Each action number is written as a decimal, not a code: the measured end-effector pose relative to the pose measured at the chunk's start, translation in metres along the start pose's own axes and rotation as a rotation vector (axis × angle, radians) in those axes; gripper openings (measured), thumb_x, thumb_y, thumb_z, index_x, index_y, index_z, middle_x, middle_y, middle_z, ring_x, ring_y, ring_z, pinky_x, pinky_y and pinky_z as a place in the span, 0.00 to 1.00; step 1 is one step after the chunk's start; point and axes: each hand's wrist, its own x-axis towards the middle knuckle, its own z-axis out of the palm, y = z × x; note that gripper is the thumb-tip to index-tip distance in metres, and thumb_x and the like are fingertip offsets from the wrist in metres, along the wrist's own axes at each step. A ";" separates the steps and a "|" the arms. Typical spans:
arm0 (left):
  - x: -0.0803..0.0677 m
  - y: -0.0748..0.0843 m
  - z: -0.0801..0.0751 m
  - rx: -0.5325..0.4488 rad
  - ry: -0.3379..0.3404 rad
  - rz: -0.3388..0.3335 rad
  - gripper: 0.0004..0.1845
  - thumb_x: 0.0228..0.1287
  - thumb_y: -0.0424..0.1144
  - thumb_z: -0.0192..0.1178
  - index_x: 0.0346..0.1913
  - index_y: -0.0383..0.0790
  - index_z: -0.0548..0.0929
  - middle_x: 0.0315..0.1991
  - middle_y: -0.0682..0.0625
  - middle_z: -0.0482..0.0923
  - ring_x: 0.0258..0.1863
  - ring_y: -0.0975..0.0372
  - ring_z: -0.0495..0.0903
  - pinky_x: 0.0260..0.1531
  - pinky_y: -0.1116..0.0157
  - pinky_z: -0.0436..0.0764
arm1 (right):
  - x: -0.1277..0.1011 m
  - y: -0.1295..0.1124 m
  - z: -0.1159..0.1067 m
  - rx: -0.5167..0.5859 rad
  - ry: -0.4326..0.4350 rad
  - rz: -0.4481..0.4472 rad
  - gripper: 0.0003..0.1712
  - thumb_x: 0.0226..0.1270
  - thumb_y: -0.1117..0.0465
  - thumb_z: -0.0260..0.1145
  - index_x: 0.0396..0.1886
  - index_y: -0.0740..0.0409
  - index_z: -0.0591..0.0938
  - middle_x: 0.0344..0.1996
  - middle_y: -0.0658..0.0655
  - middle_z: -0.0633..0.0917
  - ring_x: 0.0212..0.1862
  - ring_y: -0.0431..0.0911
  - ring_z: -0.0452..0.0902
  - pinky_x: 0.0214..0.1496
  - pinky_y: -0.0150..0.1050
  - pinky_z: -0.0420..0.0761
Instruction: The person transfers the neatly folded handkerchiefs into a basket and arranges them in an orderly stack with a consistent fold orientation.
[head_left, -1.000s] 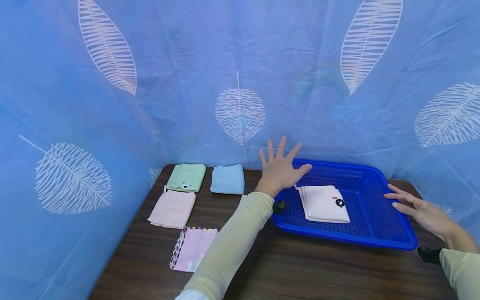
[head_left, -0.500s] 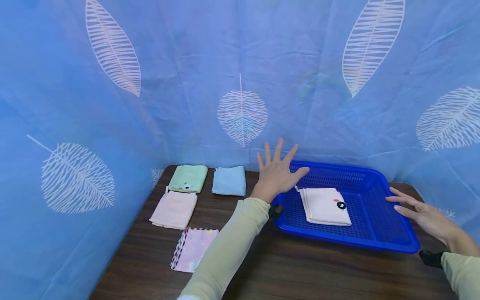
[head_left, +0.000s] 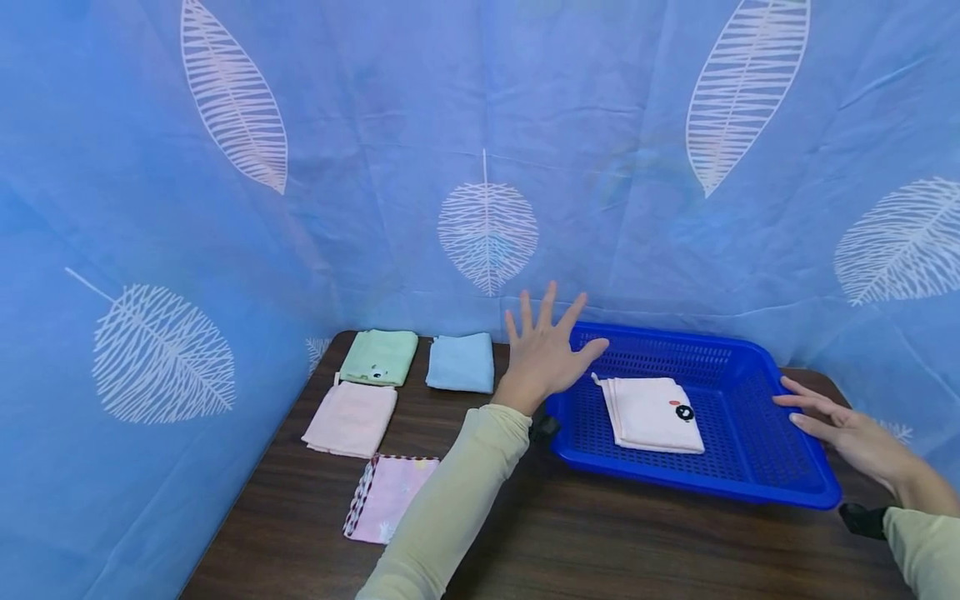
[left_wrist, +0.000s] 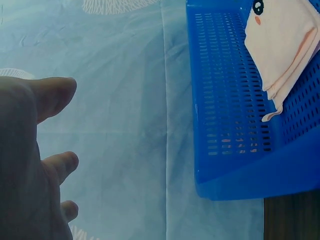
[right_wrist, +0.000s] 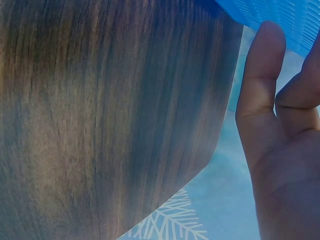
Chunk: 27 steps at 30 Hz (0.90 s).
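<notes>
My left hand [head_left: 543,354] is raised with its fingers spread over the left end of a blue plastic basket [head_left: 765,467]; in the left wrist view its thumb and fingers stand apart from the basket [left_wrist: 215,185]. Inside the basket lies a folded pale pink cloth [head_left: 652,417] with a black-and-orange face motif and a small loop. My right hand [head_left: 855,437] is at the basket's right rim, fingers extended along its outside and apparently touching it. In the right wrist view the thumb of the right hand [right_wrist: 285,150] reaches up to the basket wall.
On the dark wooden table [head_left: 637,550], left of the basket, lie a green cloth [head_left: 380,357], a light blue cloth [head_left: 461,362], a pale pink cloth [head_left: 351,419] and a pink cloth with a checked edge [head_left: 393,498]. A blue leaf-print curtain [head_left: 360,208] hangs behind.
My left hand has drifted a little to the left, away from the basket's middle. The right hand stays at the rim. The head view has shifted slightly.
</notes>
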 end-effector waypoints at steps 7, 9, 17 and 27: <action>-0.003 -0.004 -0.003 -0.014 0.018 0.002 0.39 0.72 0.72 0.44 0.81 0.72 0.45 0.85 0.55 0.29 0.83 0.45 0.22 0.78 0.35 0.34 | 0.000 0.000 0.000 -0.026 0.011 -0.009 0.37 0.84 0.43 0.45 0.83 0.53 0.53 0.77 0.28 0.43 0.72 0.58 0.69 0.45 0.25 0.78; -0.005 -0.005 -0.004 -0.016 0.024 0.001 0.39 0.72 0.72 0.44 0.81 0.72 0.46 0.85 0.54 0.30 0.83 0.45 0.23 0.78 0.35 0.35 | 0.000 0.000 0.000 -0.044 0.012 -0.021 0.35 0.85 0.44 0.44 0.83 0.53 0.54 0.76 0.26 0.41 0.73 0.75 0.55 0.46 0.24 0.77; -0.012 -0.010 -0.004 -0.017 0.018 -0.009 0.40 0.72 0.73 0.42 0.81 0.72 0.45 0.85 0.53 0.31 0.83 0.44 0.24 0.79 0.35 0.35 | -0.001 0.000 0.000 -0.035 0.019 -0.038 0.34 0.85 0.45 0.45 0.83 0.52 0.56 0.74 0.23 0.43 0.69 0.32 0.68 0.46 0.22 0.76; -0.021 -0.025 0.000 -0.052 0.018 -0.036 0.40 0.72 0.72 0.43 0.81 0.71 0.45 0.85 0.53 0.31 0.83 0.45 0.23 0.78 0.34 0.33 | -0.002 0.001 0.001 -0.018 0.022 -0.045 0.34 0.85 0.45 0.46 0.82 0.52 0.57 0.70 0.17 0.44 0.77 0.35 0.57 0.45 0.20 0.73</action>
